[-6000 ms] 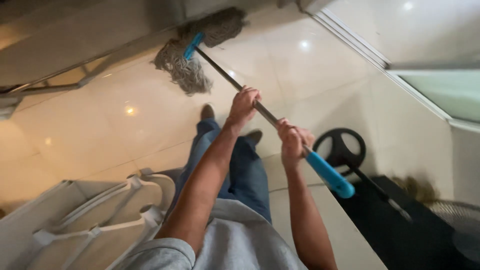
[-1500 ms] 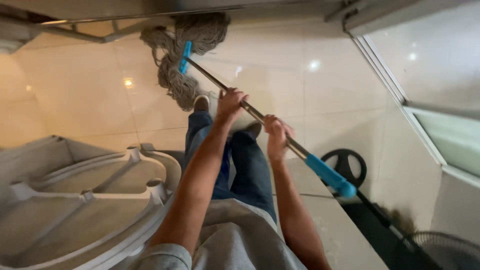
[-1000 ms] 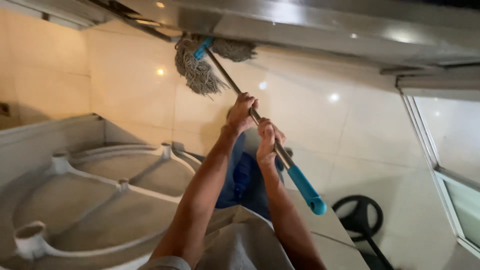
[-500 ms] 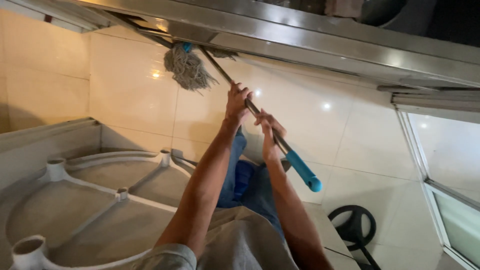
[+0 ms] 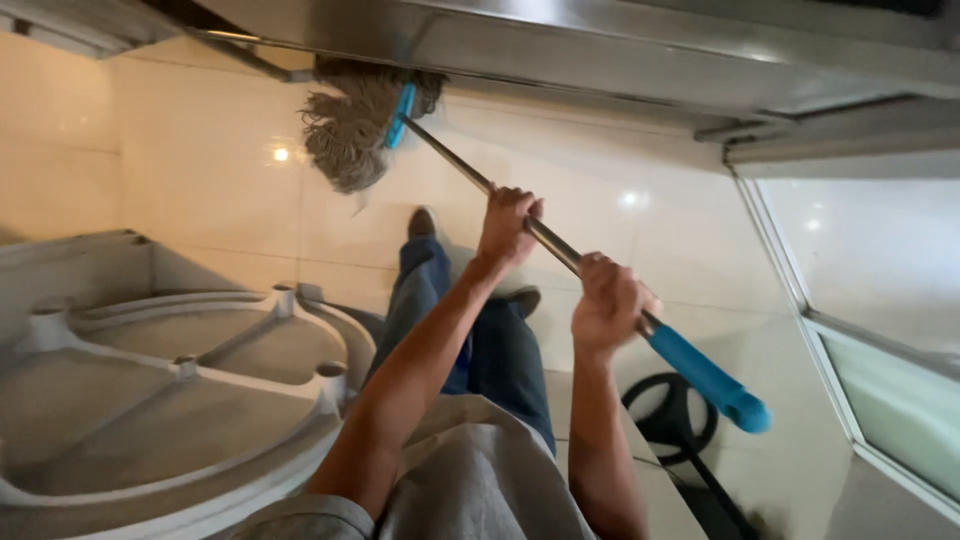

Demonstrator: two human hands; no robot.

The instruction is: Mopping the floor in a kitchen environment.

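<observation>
Both hands, left hand (image 5: pixel 508 222) and right hand (image 5: pixel 606 303), are clenched on the mop (image 5: pixel 520 222), its head at the upper left against the steel counter's (image 5: pixel 600 50) base, mid-stroke; next comes a steady pull back.

I see a grey short-sleeved shirt (image 5: pixel 470 480) at six o'clock. Blue jeans (image 5: pixel 480 340) run toward twelve. Dark shoes (image 5: pixel 422 222) below.

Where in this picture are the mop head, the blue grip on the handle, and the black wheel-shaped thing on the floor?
mop head (image 5: pixel 350 130), head view, on the grey strings.
blue grip (image 5: pixel 705 375), head view, midway along the blue sleeve.
black wheel-shaped thing (image 5: pixel 650 425), head view, on its left rim.
</observation>
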